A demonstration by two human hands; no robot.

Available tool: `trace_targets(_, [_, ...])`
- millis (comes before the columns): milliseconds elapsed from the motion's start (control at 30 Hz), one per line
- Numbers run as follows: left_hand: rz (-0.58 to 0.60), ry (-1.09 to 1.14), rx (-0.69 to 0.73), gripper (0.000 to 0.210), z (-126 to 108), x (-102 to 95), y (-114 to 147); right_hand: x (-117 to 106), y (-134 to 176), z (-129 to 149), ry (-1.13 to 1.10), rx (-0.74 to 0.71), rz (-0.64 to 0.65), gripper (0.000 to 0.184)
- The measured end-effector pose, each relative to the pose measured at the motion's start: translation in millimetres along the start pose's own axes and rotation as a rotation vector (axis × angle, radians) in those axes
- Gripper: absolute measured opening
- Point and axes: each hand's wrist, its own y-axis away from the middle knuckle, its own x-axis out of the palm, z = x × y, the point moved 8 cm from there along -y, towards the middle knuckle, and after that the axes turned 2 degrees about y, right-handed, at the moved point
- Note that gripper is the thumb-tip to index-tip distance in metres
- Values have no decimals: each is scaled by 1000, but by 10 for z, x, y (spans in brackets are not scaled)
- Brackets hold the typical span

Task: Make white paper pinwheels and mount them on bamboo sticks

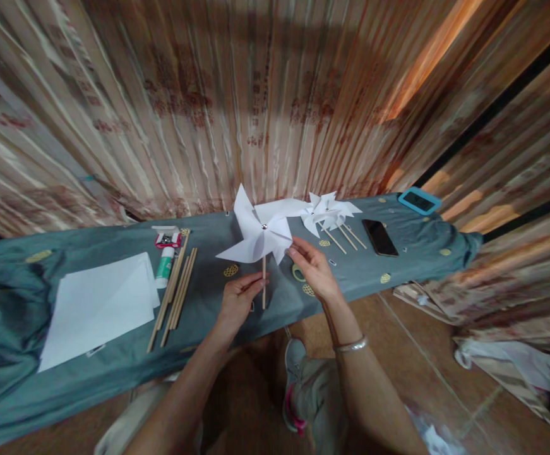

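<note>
A white paper pinwheel (256, 243) with a shiny pin at its centre stands upright before me on a thin wooden stick. My left hand (241, 297) pinches that stick below the blades. At the lower right blade, my right hand (312, 265) has its fingers closed on the paper edge. Behind the pinwheel lies a white paper piece (281, 207), partly hidden. Further right, several finished pinwheels (329, 212) lie bunched together with their sticks pointing toward me. A greenish roll of tape (298, 273) shows partly behind my right hand.
The narrow table has a grey-green cloth (218, 316). On its left lie white paper sheets (99, 309), a glue stick (165, 268), a small red box of pins (168, 238) and several wooden sticks (175, 291). A phone (379, 237) and a blue-framed device (419, 201) lie right. A curtain (256, 95) hangs behind.
</note>
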Motion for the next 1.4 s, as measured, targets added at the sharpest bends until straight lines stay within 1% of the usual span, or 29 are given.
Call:
trace_targets(167, [-24,20,12,39,-36,21,-62,160,128,-69,99,60,261,41])
trace_targets(267, [-28,29,18,40,-44,48,-80,250,246,-142,183,95,391,39])
trace_targets(333, [-21,42,20,41,-54,75,-84,295,315,-191,229,108,448,38])
trace_targets(400, [-6,62,16,41,-66,111,-83,307,352,-228,257,116,469,37])
trace_targets(433, [2,69,13,41,-74,128,-82,287,349,-238,262,115,450,36])
trace_targets(467, [9,68,8,41,-81,144,-79,242,327,-239,261,112,402,35])
trace_targets(500, [16,61,1,40,-86,158,-75,172,291,-233,256,106,325,34])
trace_targets(600, [39,25,-34,40,-83,190,-52,-98,163,-179,172,84,21,34])
trace_targets(633, [53,15,-48,40,-78,203,-40,-162,129,-157,118,76,-52,35])
trace_targets(700, [85,4,-69,39,-68,231,-12,-221,69,-110,-8,63,-122,39])
trace_targets(767, [113,-3,-85,37,-58,258,16,-229,25,-67,-117,66,-132,41])
trace_targets(833, [129,-15,-96,36,-50,276,34,-225,4,-31,-180,85,-125,40])
trace_targets(933, [133,-30,-98,35,-45,291,38,-232,12,10,-215,122,-111,35])
trace_targets(1000, [129,-31,-97,36,-39,296,28,-261,33,30,-227,145,-125,33])
trace_targets(1133, [102,-8,-78,39,-32,299,1,-281,92,35,-254,223,-136,33])
trace_targets(1233, [89,-2,-55,40,-34,310,-11,-218,137,15,-290,282,-101,32])
trace_targets(1400, [65,-9,-30,41,-21,327,-33,-79,176,13,-309,285,0,32])
